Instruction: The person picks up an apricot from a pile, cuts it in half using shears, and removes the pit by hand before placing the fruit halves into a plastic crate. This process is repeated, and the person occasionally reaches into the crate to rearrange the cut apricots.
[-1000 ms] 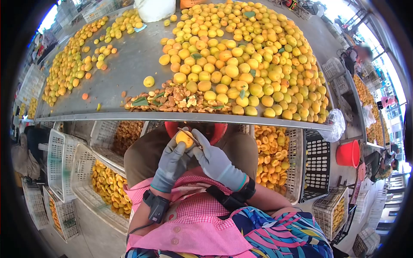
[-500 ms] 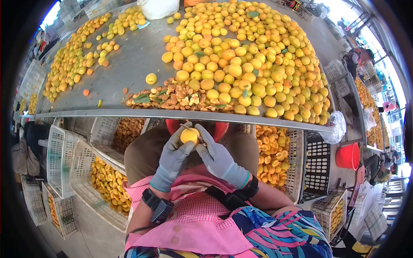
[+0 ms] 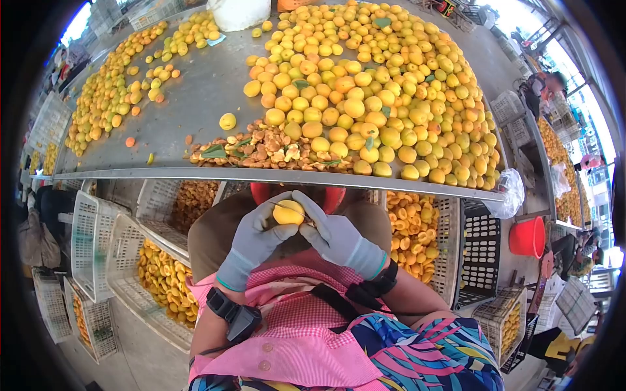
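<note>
A yellow apricot point(image 3: 288, 212) sits between my two gloved hands, just below the table's near edge. My left hand point(image 3: 257, 236), in a grey glove, is closed around its left side with thumb and fingers. My right hand point(image 3: 340, 242), gloved alike, is pinched at the fruit's right side. A thin dark tool point(image 3: 301, 215) runs across the apricot into the right fingers; its exact kind is too small to make out. Above the hands, a heap of split brown pits point(image 3: 277, 146) lies on the metal table beside many whole apricots point(image 3: 391, 98).
Crates of apricot halves stand left point(image 3: 117, 260) and right point(image 3: 450, 254) of my lap; another crate point(image 3: 153, 215) holds brown pits. A red bucket point(image 3: 527, 236) is farther right. The table's metal rim point(image 3: 195, 173) crosses in front. A white bucket point(image 3: 240, 13) stands at the back.
Both hands have turned slightly around the apricot, and the left wrist has shifted left. The thin dark tool now lies across the fruit's face, where earlier it showed near its top.
</note>
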### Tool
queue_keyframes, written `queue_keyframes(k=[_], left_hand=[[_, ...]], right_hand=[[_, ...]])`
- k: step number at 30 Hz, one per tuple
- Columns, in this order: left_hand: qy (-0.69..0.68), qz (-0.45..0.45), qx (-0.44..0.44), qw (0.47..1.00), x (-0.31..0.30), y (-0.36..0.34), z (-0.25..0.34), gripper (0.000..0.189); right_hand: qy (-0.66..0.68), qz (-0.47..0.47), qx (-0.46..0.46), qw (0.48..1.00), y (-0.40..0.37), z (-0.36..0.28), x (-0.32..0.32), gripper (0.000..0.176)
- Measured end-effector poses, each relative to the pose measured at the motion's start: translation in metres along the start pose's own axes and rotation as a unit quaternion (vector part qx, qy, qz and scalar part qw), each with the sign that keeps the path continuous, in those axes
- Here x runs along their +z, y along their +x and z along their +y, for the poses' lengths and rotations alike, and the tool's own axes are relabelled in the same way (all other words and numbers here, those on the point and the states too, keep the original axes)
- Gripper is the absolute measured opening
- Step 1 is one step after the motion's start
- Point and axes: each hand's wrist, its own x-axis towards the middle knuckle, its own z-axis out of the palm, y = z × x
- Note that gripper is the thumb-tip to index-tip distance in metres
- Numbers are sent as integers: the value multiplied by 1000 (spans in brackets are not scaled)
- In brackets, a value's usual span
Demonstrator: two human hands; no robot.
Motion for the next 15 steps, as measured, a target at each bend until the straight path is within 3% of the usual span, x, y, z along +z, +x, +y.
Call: queue_keyframes(k=[4,6,10,12,13,15], left_hand=[[13,11,2,1000,-2,-1,-7,52],[-118,27,-14,993,0,-4,-17,48],[-197,36,-75,977,2,-7,-21,46],[-61,22,-20,998,0,-6,-15,48],[-61,20,-22,998,0,-4,-11,48],[122,34,27,992,1,0,-2,49]], right_hand=[[32,60,-55,996,4,7,15,67],[36,100,-63,992,5,9,21,67],[32,86,-32,995,5,-1,11,67],[-9,31,-18,999,2,-6,0,67],[-9,32,-16,999,2,-5,0,67],[-42,43,-1,998,2,-5,3,67]])
